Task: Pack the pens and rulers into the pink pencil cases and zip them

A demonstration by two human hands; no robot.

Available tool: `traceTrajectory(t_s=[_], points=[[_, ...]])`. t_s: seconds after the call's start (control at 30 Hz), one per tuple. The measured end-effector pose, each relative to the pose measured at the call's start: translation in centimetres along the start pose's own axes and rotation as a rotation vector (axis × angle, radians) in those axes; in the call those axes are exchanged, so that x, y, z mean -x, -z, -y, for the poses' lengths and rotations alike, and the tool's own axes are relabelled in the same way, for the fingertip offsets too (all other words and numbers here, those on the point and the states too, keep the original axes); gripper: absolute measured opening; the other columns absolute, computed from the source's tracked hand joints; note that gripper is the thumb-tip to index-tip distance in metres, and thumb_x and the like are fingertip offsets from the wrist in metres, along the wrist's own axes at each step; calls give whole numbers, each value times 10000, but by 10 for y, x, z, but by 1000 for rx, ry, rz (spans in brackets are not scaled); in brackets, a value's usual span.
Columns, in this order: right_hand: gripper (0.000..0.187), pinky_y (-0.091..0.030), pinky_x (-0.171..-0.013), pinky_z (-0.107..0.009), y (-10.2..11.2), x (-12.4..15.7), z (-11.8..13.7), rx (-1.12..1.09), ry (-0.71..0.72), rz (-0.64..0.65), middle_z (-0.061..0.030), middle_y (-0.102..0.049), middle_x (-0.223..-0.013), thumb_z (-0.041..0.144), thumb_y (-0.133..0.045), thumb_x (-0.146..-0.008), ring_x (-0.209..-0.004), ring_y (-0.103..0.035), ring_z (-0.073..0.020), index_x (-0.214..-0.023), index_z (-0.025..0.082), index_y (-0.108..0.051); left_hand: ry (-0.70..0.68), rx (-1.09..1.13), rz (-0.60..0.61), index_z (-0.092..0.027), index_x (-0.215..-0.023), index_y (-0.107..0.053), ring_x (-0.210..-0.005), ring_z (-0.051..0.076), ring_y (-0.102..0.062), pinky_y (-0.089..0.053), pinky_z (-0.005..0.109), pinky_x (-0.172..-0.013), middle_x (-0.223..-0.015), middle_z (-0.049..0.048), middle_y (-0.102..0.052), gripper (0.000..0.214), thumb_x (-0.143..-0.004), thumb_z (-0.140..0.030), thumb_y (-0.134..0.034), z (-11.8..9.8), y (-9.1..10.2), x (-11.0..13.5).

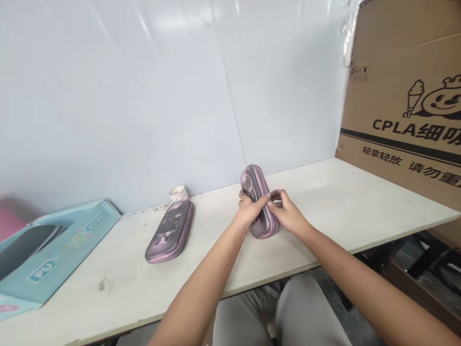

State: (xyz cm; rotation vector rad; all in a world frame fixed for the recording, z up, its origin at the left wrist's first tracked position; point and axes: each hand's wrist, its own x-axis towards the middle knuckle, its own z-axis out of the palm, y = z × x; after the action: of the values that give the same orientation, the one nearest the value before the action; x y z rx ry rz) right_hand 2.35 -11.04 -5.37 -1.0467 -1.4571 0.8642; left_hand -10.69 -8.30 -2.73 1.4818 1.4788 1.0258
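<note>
We pinch a pink and black hard case (260, 180) in the middle of the frame, tilted over the white table (108, 300). Our left hand (249, 210) and right hand (288, 212) press on it with bent fingers. Another case (169, 231) lies to the left. At upper right, a cardboard box (399, 96) says "CPLA". At lower left, a blue box (54, 254) says "PU".

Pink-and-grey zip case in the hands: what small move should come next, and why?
Probably slide the right hand along the seam of the zip case while the left hand steadies it: the case looks shut, and the right hand's fingers are pinching at its edge.
</note>
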Motion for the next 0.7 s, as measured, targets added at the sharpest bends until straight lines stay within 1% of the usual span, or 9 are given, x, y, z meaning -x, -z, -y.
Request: traceTrajectory(t_s=[0.1, 0.2, 0.3, 0.4, 0.5, 0.53, 0.6, 0.63, 0.7], points=[[274, -448, -844, -328, 15, -7, -12, 58, -9, -45, -64, -568, -1065, 399, -430, -819, -946, -572, -157, -1022, 216, -402, 81, 135, 77, -189, -1287, -244, -1007, 236, -585, -482, 339, -804, -1166, 144, -561, 822, -654, -518, -652, -14, -6, -4], [274, -401, -897, -355, 35, -12, -25, 165, -139, -129, -82, -591, -1051, 383, -367, -844, -996, -554, -178, -1034, 196, -430, 214, 340, 178, -188, -1158, -426, -866, 212, -634, -517, 331, -714, -1039, 101, -628, 538, -739, -500, -550, -20, -1, -10], [316, -386, -903, -351, 52, -15, -39, 191, -270, -145, -109, -587, -1091, 373, -358, -844, -1022, -546, -194, -1067, 171, -455, 305, 442, 223, -145, -941, -556, -770, 186, -649, -528, 288, -680, -883, 86, -667, 304, -786, -395, -477, -14, 14, -21], [357, -393, -893, -338, 63, -14, -52, 166, -301, -119, -117, -590, -1104, 365, -392, -826, -1018, -551, -195, -1108, 157, -456, 246, 182, 93, -127, -984, -556, -944, 220, -619, -503, 312, -804, -1024, 120, -645, 295, -752, -301, -506, 0, 29, -33], [383, -392, -900, -352, 67, -13, -62, 163, -295, -85, -112, -602, -1096, 375, -409, -815, -1023, -553, -200, -1129, 161, -461, -97, -325, -75, -93, -1246, -404, -1282, 270, -339, -296, 394, -1044, -1361, 178, -394, 578, -729, -308, -545, 9, 29, -41], [393, -389, -907, -358, 68, -13, -64, 165, -295, -70, -111, -603, -1099, 378, -413, -812, -1032, -551, -202, -1137, 162, -461, -218, -471, -68, -92, -1305, -339, -1335, 272, -225, -213, 409, -1081, -1417, 180, -302, 657, -736, -348, -544, 11, 24, -42], [432, -383, -924, -369, 66, -11, -66, 158, -297, -38, -112, -595, -1124, 369, -435, -798, -1050, -546, -205, -1176, 160, -440, -345, -667, 66, -138, -1367, -258, -1366, 279, -88, -118, 446, -1096, -1465, 155, -198, 740, -758, -483, -498, 13, 6, -42], [470, -379, -935, -373, 65, -10, -65, 144, -291, -19, -111, -582, -1152, 357, -453, -785, -1063, -541, -205, -1209, 159, -415, -324, -722, 157, -202, -1382, -233, -1366, 297, -63, -107, 484, -1084, -1481, 125, -157, 761, -751, -549, -479, 13, -6, -43], [576, -356, -975, -378, 59, -8, -63, 97, -249, 17, -106, -529, -1239, 312, -483, -752, -1122, -506, -203, -1289, 160, -339, -240, -781, 237, -284, -1395, -182, -1354, 353, -63, -90, 574, -1042, -1496, 99, -80, 804, -724, -637, -450, 15, -30, -46]])
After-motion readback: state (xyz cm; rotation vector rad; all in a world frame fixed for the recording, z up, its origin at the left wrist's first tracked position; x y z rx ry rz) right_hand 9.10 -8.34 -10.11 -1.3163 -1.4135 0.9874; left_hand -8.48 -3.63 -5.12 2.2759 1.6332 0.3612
